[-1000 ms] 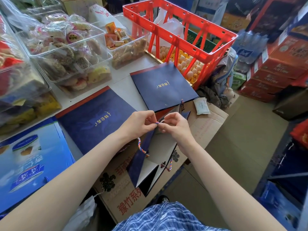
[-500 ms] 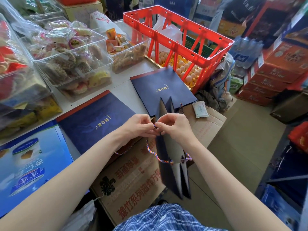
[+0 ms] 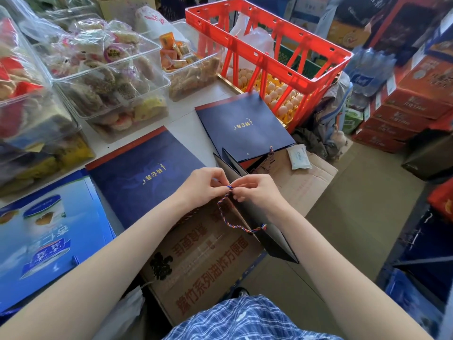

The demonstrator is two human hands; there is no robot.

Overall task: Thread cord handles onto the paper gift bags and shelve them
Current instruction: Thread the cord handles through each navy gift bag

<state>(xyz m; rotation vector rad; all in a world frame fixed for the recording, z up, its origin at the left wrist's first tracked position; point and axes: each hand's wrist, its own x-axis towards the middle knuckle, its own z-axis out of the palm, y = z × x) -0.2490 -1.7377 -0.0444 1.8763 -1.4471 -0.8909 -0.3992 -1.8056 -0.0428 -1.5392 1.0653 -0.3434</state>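
Note:
A folded navy paper gift bag (image 3: 267, 231) is held on edge over a cardboard box, its folded panels fanned out. A red, blue and gold twisted cord (image 3: 229, 220) loops from the bag's near hole up to my fingers. My left hand (image 3: 202, 186) and my right hand (image 3: 257, 191) both pinch the cord's free end at the bag's top edge, fingertips almost touching. Two more flat navy bags lie on the white table: one (image 3: 144, 173) left of my hands, another (image 3: 241, 127) beyond them with a cord at its corner.
The flattened cardboard box (image 3: 203, 256) lies under the bag. Clear plastic tubs of snacks (image 3: 110, 77) line the table's far left. A red crate (image 3: 267, 52) stands over eggs at the back. A blue printed carton (image 3: 41, 231) lies at the left. Stacked red cartons (image 3: 407, 104) stand on the floor, right.
The bag has been turned from hanging open to standing on edge between my hands. The cord loop now hangs longer on the left. Both hands stay pinched together at the cord's end.

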